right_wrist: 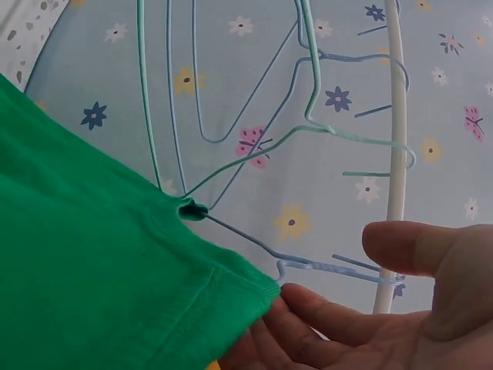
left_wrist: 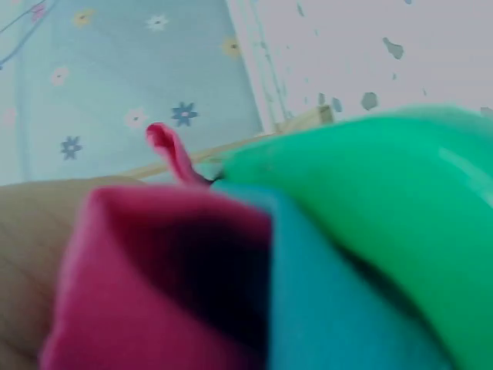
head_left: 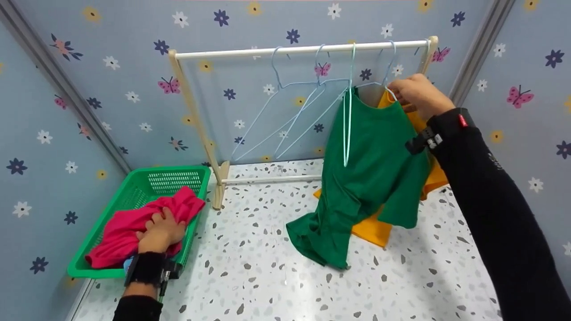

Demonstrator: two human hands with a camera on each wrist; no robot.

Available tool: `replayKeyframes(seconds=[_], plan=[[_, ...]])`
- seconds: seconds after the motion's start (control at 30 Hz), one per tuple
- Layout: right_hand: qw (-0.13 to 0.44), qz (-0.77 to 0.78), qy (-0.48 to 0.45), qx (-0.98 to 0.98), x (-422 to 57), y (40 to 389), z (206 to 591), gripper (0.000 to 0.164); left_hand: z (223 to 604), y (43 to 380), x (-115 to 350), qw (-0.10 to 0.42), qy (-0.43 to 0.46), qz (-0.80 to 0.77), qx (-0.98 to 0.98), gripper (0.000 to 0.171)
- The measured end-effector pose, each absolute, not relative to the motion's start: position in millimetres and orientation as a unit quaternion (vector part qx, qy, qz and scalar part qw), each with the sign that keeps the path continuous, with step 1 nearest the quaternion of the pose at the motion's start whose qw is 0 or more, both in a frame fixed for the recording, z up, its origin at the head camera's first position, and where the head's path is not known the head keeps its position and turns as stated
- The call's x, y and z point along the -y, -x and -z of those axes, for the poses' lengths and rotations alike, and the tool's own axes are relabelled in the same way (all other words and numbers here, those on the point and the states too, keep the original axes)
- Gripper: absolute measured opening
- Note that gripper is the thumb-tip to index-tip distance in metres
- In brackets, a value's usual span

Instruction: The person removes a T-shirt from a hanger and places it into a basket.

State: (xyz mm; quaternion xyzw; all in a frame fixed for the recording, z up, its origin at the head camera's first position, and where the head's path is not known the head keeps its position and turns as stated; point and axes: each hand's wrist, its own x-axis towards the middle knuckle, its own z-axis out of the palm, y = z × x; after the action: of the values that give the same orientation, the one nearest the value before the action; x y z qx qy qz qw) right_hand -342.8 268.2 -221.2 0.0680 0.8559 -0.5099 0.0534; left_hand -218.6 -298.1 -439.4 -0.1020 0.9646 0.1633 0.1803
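Observation:
My left hand lies on a bunched pink garment in a green plastic basket, fingers curled into the cloth. Beside the pink fold, the left wrist view shows blue cloth. A green shirt hangs from a light-blue wire hanger near the rack's right end. At its shoulder is my right hand; the right wrist view has its thumb spread away and its fingers extended by the shirt's neck edge. Behind the green shirt hangs an orange garment, partly hidden.
The clothes rack has a white rail and wooden posts. Several bare wire hangers hang left of the green shirt, one overlapping its front. Patterned panels enclose the speckled floor.

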Motion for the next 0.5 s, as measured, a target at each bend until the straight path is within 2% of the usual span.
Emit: replayKeyframes(seconds=[0.2, 0.5], plan=[[0.118, 0.493, -0.083, -0.858, -276, 348, 221, 0.034, 437, 212, 288, 0.098, 0.075, -0.158, -0.980, 0.082], [0.186, 0.552, -0.098, -0.807, -267, 360, 213, 0.030, 420, 206, 248, -0.113, 0.027, -0.162, -0.980, 0.076]])
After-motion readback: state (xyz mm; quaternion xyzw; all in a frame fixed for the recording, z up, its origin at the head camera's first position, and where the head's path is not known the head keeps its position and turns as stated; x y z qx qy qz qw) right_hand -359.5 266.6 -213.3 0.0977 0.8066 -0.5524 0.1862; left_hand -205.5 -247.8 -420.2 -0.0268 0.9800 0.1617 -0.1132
